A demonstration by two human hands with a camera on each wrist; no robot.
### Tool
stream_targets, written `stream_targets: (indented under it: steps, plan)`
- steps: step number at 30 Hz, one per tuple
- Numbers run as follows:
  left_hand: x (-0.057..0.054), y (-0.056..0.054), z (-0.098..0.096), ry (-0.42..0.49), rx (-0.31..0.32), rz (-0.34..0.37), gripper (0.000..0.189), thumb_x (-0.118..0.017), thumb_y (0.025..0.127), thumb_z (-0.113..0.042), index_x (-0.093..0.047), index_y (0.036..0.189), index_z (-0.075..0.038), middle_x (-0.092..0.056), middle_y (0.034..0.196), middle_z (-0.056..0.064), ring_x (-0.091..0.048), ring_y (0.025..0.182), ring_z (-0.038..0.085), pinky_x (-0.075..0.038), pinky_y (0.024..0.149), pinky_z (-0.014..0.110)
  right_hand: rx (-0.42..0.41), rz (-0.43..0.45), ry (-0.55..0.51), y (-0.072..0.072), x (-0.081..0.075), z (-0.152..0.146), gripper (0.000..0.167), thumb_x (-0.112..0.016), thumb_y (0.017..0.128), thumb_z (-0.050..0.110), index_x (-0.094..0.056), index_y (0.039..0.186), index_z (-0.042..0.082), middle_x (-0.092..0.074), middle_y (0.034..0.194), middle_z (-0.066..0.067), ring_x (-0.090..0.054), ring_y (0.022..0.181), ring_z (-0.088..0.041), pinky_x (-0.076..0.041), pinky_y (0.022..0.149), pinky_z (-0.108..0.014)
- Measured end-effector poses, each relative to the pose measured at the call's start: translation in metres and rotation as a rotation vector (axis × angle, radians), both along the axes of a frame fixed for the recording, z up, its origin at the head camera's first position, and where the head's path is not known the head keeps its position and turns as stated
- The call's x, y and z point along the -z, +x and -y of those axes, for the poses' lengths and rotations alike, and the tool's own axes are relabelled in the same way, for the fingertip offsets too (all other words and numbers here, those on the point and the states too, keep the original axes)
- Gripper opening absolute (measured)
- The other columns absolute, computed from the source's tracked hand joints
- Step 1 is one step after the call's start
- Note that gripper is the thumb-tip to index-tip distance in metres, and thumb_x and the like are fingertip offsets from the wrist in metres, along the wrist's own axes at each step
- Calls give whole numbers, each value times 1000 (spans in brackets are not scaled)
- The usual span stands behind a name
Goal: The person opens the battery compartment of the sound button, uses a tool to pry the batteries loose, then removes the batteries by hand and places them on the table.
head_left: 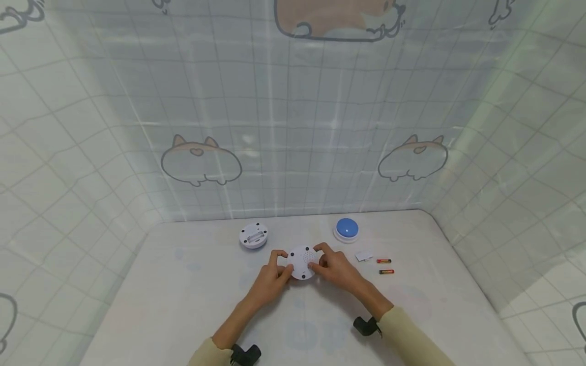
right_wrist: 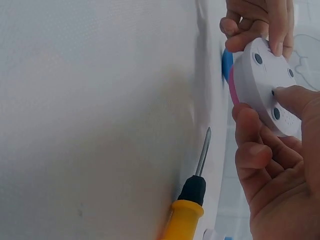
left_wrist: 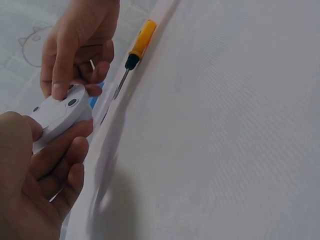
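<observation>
A round white push-button unit (head_left: 301, 264) with dark rubber feet is held bottom-up between both hands. My left hand (head_left: 267, 284) grips its left side, thumb on the bottom face and fingers beneath. From the right, my right hand (head_left: 338, 267) holds the opposite edge, its thumb pressing the bottom face close to a foot and a small hole. In the right wrist view a pink rim (right_wrist: 233, 86) shows on the unit's underside. A screwdriver (right_wrist: 192, 195) with a yellow and black handle lies on the table, close to the right hand.
Behind the hands, another white unit (head_left: 253, 236) lies bottom-up with its battery slot exposed. A blue-topped button (head_left: 347, 229) stands at back right. A small white cover (head_left: 363, 256) and two batteries (head_left: 384, 261) lie right of the hands. A patterned curtain (head_left: 302, 178) rises behind the table.
</observation>
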State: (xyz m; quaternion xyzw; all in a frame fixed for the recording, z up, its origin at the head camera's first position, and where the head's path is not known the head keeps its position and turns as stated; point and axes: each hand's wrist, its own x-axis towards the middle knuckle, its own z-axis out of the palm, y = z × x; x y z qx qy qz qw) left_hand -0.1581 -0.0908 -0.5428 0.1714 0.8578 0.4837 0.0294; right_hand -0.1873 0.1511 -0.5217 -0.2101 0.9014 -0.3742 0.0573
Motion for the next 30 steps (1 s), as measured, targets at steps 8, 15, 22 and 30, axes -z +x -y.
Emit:
stream_targets:
  steps: [8, 15, 22, 30]
  plan:
    - [1, -3, 2, -21, 11, 11, 34, -50, 107, -32, -34, 129, -13, -74, 82, -3, -52, 67, 5, -42, 67, 24, -23, -19, 3, -1, 2, 2, 52, -67, 98, 32, -43, 141, 15, -59, 71, 9, -53, 58, -5, -47, 54, -24]
    - [1, -4, 2, -48, -63, -58, 31, -65, 98, -22, -44, 120, -17, -66, 86, -7, -57, 73, 8, -47, 71, 24, -34, -55, 11, -3, 2, 2, 52, -67, 98, 33, -45, 144, 21, -58, 74, 10, -52, 61, -4, -46, 55, -24]
    - [-1, -4, 5, 3, -71, -62, 38, -74, 91, -19, -51, 120, -11, -60, 99, -3, -58, 81, 10, -51, 73, 25, -62, -55, 6, -2, -1, 3, 50, -66, 99, 32, -50, 145, 26, -57, 75, 8, -50, 64, -5, -44, 56, -24]
    - [-2, -5, 8, -64, -10, -104, 56, -75, 91, -23, -47, 139, -16, -60, 92, -5, -58, 74, 5, -50, 68, 24, -56, -66, -17, -2, -1, 5, 48, -66, 99, 31, -51, 143, 21, -59, 82, 3, -52, 68, -7, -46, 58, -24]
